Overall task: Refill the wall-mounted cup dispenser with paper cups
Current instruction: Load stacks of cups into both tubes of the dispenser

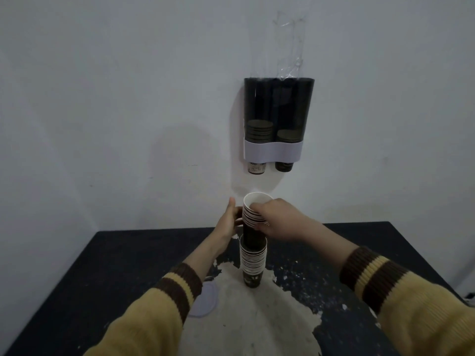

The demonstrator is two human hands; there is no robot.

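Observation:
A dark two-tube cup dispenser (278,119) with a white lower band hangs on the wall; each tube holds a short pile of cups, and one cup bottom pokes out below each. On the table stands a lower stack of paper cups (253,263). Partly lifted out of it is an upper stack of paper cups (253,214), white inside with dark sides. My right hand (280,219) grips the rims of this upper stack from the right. My left hand (227,220) touches it from the left, thumb up.
The black table (115,265) has a large worn pale patch (257,317) under the stacks. A pale round lid (205,300) lies on the table beside my left sleeve. The white wall is right behind the table's far edge.

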